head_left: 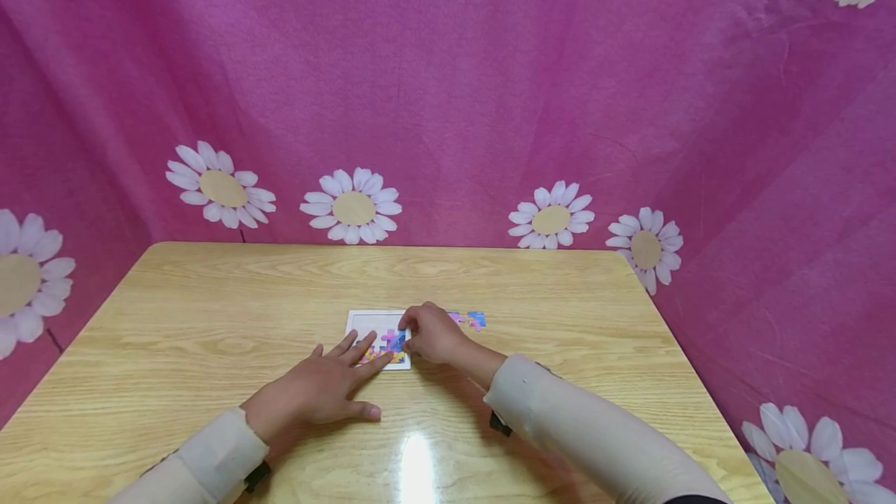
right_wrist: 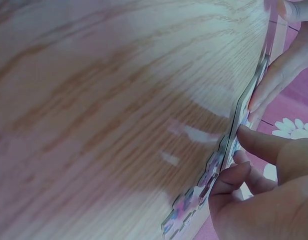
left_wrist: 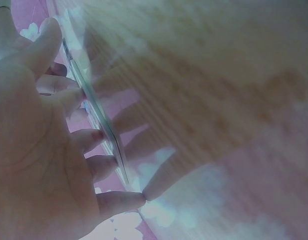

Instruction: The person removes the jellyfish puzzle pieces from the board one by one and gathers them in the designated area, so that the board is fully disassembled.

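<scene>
A small white puzzle tray (head_left: pixel 360 320) lies on the table, its lower part filled with pink, blue and yellow jigsaw pieces. My left hand (head_left: pixel 325 383) is spread flat, fingertips resting on the tray's left side and on the placed pieces; the left wrist view shows those straight fingers (left_wrist: pixel 121 202) along the tray edge. At the tray's right edge my right hand (head_left: pixel 435 334) has curled fingers and thumb, pinching a blue puzzle piece (head_left: pixel 400 336) mostly covered by the fingertips. In the right wrist view, the thumb (right_wrist: pixel 258 142) touches the tray's side.
Loose puzzle pieces (head_left: pixel 477 320) in blue and pink lie on the table just right of the tray, partly behind my right hand. The wooden table (head_left: pixel 210 309) reaches back to a pink curtain (head_left: pixel 448 99) with white daisies.
</scene>
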A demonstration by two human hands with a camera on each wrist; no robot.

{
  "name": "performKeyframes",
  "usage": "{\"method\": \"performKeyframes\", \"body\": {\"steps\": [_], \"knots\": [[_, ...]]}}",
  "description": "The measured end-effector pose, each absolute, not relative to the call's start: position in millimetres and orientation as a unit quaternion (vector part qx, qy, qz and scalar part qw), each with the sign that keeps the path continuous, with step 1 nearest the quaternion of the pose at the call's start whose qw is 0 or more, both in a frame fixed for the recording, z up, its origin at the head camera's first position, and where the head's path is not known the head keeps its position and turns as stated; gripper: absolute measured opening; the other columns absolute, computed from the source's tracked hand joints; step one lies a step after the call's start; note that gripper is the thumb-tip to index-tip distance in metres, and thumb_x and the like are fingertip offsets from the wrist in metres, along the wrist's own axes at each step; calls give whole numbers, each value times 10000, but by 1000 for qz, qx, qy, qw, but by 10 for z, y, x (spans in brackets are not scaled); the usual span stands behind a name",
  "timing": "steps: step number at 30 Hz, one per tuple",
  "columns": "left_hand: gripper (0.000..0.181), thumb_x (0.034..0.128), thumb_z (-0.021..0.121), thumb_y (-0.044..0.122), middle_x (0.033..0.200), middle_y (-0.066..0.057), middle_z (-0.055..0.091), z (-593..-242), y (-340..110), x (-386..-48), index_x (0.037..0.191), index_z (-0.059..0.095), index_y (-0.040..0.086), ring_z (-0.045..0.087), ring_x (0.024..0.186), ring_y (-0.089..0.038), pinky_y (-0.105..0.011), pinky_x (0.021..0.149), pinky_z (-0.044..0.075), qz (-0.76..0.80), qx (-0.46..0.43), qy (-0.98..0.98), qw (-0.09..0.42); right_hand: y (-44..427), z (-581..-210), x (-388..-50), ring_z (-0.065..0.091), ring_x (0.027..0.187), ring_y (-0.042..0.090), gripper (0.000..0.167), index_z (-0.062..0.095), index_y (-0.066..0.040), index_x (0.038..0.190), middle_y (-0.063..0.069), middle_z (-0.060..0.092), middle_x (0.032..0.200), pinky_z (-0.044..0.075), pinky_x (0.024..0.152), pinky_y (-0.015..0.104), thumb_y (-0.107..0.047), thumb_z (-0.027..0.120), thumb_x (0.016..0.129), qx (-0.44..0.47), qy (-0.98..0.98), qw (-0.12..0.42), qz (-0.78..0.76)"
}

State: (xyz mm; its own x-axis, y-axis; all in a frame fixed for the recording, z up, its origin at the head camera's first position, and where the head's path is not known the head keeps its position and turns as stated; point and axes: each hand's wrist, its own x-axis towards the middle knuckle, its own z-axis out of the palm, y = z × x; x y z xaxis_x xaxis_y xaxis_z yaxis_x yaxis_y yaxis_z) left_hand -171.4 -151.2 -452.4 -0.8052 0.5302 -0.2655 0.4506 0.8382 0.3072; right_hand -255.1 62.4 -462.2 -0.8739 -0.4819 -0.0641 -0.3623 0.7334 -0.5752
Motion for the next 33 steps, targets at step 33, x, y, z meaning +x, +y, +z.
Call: {"method": "performKeyframes", "body": {"steps": [33], "knots": [[851,922,614,682,1715,-135,190,-4526,-1512,-1720,1625,345,284,161,1560,-450,-784,1105,239,113,261,943,169,531,-4641,-2585,591,825,134,135,686,-140,964,8,683,848,480,693,271,-8,710,946,-192,906,127,-355]]}}
